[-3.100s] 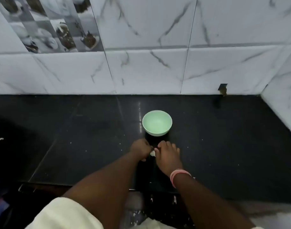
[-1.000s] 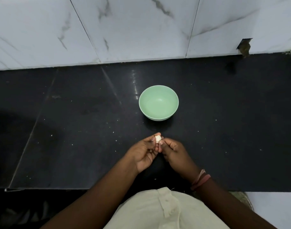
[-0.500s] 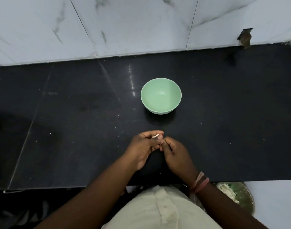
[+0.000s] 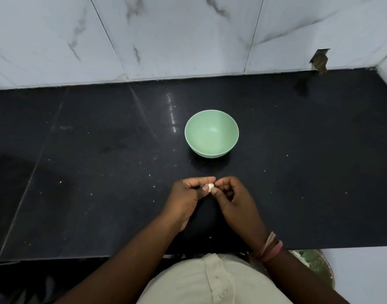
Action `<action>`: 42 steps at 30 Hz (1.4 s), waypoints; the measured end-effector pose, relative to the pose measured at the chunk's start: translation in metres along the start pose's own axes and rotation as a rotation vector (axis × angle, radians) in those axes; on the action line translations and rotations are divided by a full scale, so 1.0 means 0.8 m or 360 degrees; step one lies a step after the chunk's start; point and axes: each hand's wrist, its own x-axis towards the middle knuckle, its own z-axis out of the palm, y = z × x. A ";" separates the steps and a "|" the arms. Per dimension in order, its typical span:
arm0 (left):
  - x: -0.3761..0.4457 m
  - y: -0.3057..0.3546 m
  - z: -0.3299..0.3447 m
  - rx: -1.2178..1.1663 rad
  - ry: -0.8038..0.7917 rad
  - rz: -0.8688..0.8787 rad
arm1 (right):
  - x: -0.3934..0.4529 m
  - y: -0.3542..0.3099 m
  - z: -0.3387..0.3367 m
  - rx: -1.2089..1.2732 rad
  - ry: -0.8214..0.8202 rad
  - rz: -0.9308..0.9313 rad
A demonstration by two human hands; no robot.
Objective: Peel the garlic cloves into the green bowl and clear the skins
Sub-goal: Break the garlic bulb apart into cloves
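White marble-look tiles [image 4: 179, 38] with grey veins rise behind a glossy black stone counter [image 4: 96, 163], flecked with pale crumbs and streaked by one bright reflection. Over its near part I hold a small, rounded, off-white garlic clove [image 4: 210, 186] between my two hands. My left hand [image 4: 189, 199] curls in from the left, its thumb stretched above the clove and a curled fingertip touching it from below. My right hand [image 4: 233, 201] pinches the clove's right side between thumb and forefinger, the other fingers folded loosely into the palm. The clove shows only as a little pale knob in the gap where my fingertips meet; I cannot tell how much skin is on it. Pinkish bands [image 4: 270, 249] ring my right wrist. Beyond my fingers, near but apart from them, the green bowl [image 4: 211, 133] sits upright on the counter, smooth, matte and round, with nothing visible inside. My cream buttoned shirt [image 4: 212, 281] fills the bottom edge, and a greenish round container [image 4: 313, 263] peeks out below the counter at right
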 end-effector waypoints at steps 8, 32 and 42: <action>-0.001 -0.003 -0.001 -0.0004 0.0028 0.0133 | 0.012 -0.005 -0.002 0.0266 0.0035 -0.0044; -0.008 -0.004 -0.005 -0.0264 -0.0148 0.0170 | 0.019 -0.008 -0.014 -0.0010 -0.0422 -0.0257; -0.010 -0.006 -0.001 -0.0259 -0.0152 0.0156 | 0.013 -0.007 -0.019 -0.0171 -0.0439 -0.0318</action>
